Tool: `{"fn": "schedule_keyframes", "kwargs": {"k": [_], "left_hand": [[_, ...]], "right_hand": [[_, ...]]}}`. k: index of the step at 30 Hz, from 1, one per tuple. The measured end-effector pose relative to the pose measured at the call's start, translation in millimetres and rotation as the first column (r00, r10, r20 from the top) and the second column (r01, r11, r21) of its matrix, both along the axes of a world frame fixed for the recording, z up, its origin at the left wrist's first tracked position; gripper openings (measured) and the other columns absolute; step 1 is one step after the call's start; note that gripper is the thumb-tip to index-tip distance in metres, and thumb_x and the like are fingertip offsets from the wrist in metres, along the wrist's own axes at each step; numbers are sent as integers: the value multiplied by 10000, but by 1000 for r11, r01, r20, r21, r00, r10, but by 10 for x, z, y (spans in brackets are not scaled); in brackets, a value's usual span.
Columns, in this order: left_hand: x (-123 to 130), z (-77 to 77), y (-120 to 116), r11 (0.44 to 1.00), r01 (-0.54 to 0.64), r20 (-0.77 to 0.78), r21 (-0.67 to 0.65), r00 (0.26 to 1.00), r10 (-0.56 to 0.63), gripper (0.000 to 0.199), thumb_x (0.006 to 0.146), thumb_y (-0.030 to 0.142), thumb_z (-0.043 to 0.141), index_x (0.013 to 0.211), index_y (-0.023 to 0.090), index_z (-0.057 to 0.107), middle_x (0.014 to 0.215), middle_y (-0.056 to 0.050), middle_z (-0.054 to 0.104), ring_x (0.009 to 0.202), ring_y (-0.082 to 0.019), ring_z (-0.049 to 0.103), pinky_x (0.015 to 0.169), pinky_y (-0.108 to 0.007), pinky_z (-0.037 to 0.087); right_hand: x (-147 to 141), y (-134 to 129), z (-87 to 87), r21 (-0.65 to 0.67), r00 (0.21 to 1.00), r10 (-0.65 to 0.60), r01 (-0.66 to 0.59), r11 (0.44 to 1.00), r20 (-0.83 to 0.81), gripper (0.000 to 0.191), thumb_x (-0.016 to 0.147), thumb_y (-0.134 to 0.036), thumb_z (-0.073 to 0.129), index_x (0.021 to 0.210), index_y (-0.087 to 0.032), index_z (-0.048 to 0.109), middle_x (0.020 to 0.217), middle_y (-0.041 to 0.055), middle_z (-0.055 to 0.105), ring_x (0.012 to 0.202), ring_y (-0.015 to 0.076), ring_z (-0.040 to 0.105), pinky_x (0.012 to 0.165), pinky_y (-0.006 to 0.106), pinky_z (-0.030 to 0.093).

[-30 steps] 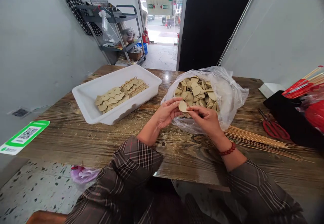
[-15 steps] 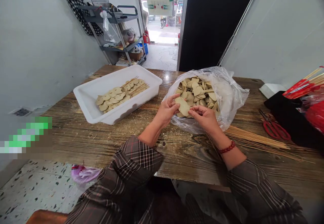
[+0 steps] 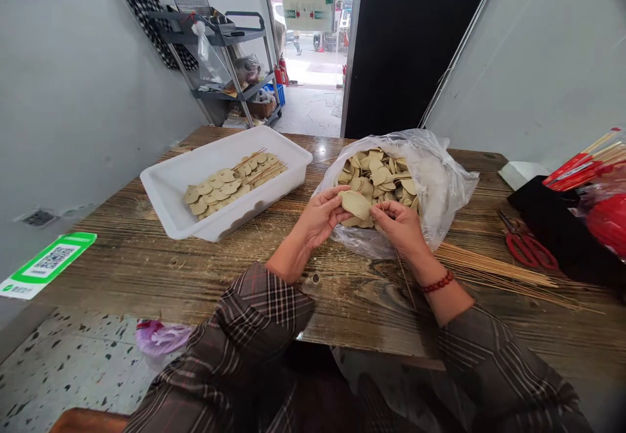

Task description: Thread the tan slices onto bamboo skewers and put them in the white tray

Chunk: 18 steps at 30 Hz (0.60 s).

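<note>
My left hand (image 3: 319, 219) is closed on the left edge of a thin, oval beige slice (image 3: 356, 205), which is tilted. At the right edge of that slice, my right hand (image 3: 401, 224) pinches a thin bamboo skewer (image 3: 405, 280), whose lower length slants down below the palm. Whether the skewer's tip enters the slice is hidden by the fingers. Just behind both hands, a clear plastic bag (image 3: 443, 182) lies open around a heap of similar slices (image 3: 379, 171). To the left, a white tub (image 3: 169, 208) holds slices threaded on skewers (image 3: 222, 185).
Loose bamboo skewers (image 3: 499, 267) lie right of my right forearm. Beyond them are red-handled scissors (image 3: 531, 250) and a black box (image 3: 567, 224) with red-wrapped sticks. A QR-code card (image 3: 49, 263) is at the wooden table's left end. A grey cart (image 3: 210, 90) stands behind.
The slice has tipped from facing me to a flatter angle. My right hand has turned slightly, and more of the skewer shows below it. The left fingers have opened out somewhat beneath the slice.
</note>
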<state>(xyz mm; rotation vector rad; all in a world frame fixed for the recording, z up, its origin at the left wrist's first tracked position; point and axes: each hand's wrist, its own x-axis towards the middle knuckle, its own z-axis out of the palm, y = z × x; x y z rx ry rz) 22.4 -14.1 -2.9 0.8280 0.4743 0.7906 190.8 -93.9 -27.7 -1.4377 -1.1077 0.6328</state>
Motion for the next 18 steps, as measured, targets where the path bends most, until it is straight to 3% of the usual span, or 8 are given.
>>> {"fn": "schedule_keyframes", "kwargs": {"k": [5,9,14,18], "left_hand": [[3,-5,35,989,-135,-71,-64,989,131,160,828,127,623,983,109,656,885,-90,727,740,-136,693,701,-256,571],[-3,21,57,968,-245,-104,-61,966,238,106,841,99,590,934,114,639,818,-54,705,682,-109,671,669,-236,560],[26,28,4,978,-200,-92,-56,977,194,106,850,118,596,951,112,630,805,-60,702,672,-126,675,660,-256,561],[42,-3,-20,981,-181,-99,-72,980,174,127,823,141,652,946,119,634,828,-62,708,684,-128,678,676,-261,563]], "right_hand": [[-17,-7,85,-23,975,27,-33,999,-222,419,652,-555,733,750,-161,630,526,-57,480,444,61,320,421,210,231],[18,1,84,-12,969,-12,10,1000,-246,439,644,-565,743,777,-160,639,537,-59,481,441,57,311,413,210,218],[23,3,6,-70,997,76,-73,995,33,446,733,-534,696,943,-141,707,556,-48,518,489,88,391,478,233,286],[-4,-15,-5,-64,947,66,-48,997,315,389,760,-453,703,1009,-154,696,530,-56,513,492,113,423,511,252,305]]}}
